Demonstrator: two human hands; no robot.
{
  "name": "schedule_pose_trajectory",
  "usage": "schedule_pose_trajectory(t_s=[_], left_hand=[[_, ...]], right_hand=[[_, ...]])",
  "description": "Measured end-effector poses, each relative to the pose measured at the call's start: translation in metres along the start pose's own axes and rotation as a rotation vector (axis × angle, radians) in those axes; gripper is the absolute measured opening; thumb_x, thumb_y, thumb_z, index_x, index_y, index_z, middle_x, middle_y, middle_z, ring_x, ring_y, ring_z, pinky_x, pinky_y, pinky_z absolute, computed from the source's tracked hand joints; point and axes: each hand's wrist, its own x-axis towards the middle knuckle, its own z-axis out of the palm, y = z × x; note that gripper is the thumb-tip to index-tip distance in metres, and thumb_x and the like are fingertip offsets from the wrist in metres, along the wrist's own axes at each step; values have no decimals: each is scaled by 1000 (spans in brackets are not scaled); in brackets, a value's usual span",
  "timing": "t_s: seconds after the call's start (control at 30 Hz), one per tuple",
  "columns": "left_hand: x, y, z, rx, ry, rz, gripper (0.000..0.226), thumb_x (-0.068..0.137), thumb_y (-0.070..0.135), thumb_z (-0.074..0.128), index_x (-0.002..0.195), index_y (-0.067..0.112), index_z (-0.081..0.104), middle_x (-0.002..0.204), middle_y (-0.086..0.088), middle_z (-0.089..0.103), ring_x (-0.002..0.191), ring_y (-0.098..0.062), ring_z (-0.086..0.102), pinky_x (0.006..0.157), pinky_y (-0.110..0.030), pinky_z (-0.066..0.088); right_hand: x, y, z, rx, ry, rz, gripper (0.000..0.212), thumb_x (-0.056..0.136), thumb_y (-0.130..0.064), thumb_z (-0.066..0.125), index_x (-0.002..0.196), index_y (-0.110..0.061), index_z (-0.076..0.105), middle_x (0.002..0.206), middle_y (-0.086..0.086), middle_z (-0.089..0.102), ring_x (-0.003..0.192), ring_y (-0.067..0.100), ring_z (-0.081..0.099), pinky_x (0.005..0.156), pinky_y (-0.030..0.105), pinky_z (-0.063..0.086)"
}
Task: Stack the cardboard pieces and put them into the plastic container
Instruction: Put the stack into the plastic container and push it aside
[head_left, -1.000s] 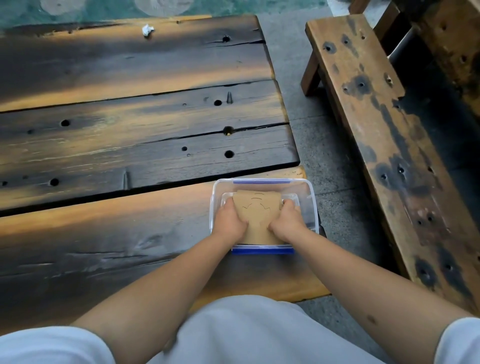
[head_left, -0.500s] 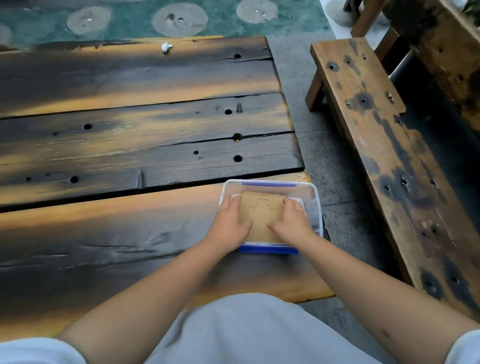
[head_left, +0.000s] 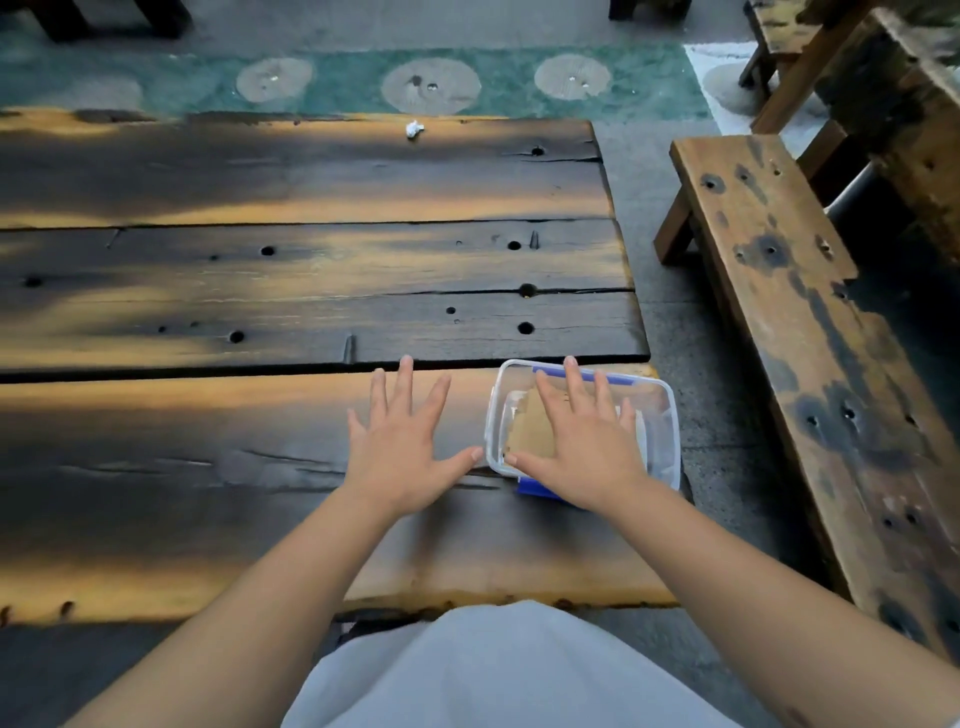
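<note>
A person in a pale grey garment, at the bottom of the frame, reaches both bare arms over a scorched, dark-and-amber plank table. The left hand, at centre, is spread with its fingers straight and apart, holding nothing, beside the box and over bare wood. The right hand, also flat with its fingers splayed, lies over the clear rectangular plastic container with blue clips near the table's right edge, apparently letting go after pressing the contents down. Beneath its palm the stacked brown cardboard pieces lie flat inside the container, so the task looks all but done. Whether the palm touches the cardboard cannot be told. Further back, a small crumpled white scrap sits on the table's far plank. At right runs a weathered, stained wooden bench, and a green mat with pale round patches lies along the top.
</note>
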Motion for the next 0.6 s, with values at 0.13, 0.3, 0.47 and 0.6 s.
schedule_pose_trajectory(t_s=[0.13,0.3,0.47,0.6], left_hand=[[-18,-16,-17,71,55,-16,95,67,89,23,148,44,0,159,0,-22,144,-35,-20,104,-73,13],[-36,-38,-31,75,77,-31,96,67,90,18,148,44,-5,159,-2,-21,144,-34,-18,104,-73,14],[-44,-58,-42,72,84,-41,99,65,91,18,148,44,-6,161,-4,-16,145,-31,-16,106,-70,13],[-45,-70,-50,93,101,-3,98,66,91,19,149,42,-1,161,-6,-9,146,-30,-15,107,-69,7]], right_hand=[[-3,-22,-6,-82,50,-54,108,60,-93,26,150,-38,6,164,1,-4,147,39,0,110,65,17],[-8,-49,-6,-117,93,-110,112,56,-99,20,151,-40,3,164,1,-2,148,37,-1,112,63,16],[-17,-69,-2,-108,106,-127,115,54,-100,11,151,-39,7,164,1,-4,149,33,-4,113,63,10],[-21,-81,-2,-103,117,-106,115,54,-100,8,151,-39,10,164,1,-2,148,33,-4,112,63,12]])
